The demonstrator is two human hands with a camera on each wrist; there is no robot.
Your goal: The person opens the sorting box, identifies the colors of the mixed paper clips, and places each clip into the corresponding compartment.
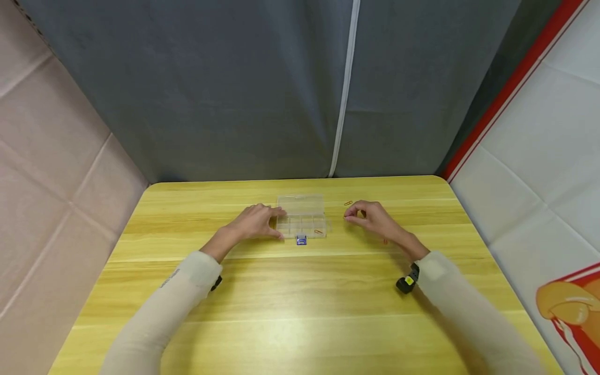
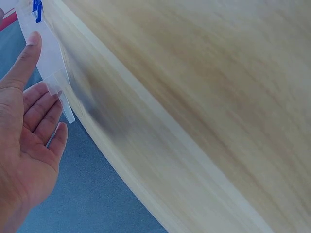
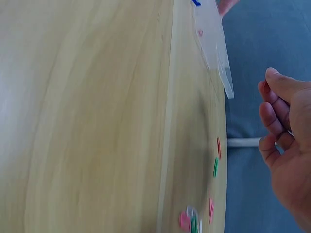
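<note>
Sitting near the far middle of the yellow wooden table [image 1: 300,291] is one clear plastic compartment box [image 1: 302,219] with its lid open. One small orange paper clip [image 1: 319,231] lies in a front compartment; the other compartments look bare, though the view is too small to be sure. One blue binder clip [image 1: 301,240] sits just in front of the box. The left hand [image 1: 255,223] rests against the box's left end, fingers straight and slightly spread. The right hand [image 1: 370,217] hovers just right of the box, fingers curled, tips close together; whether they pinch anything cannot be told. Another orange paper clip [image 1: 348,203] lies just beyond it. Several coloured clips [image 3: 204,218] lie loose by the right wrist.
</note>
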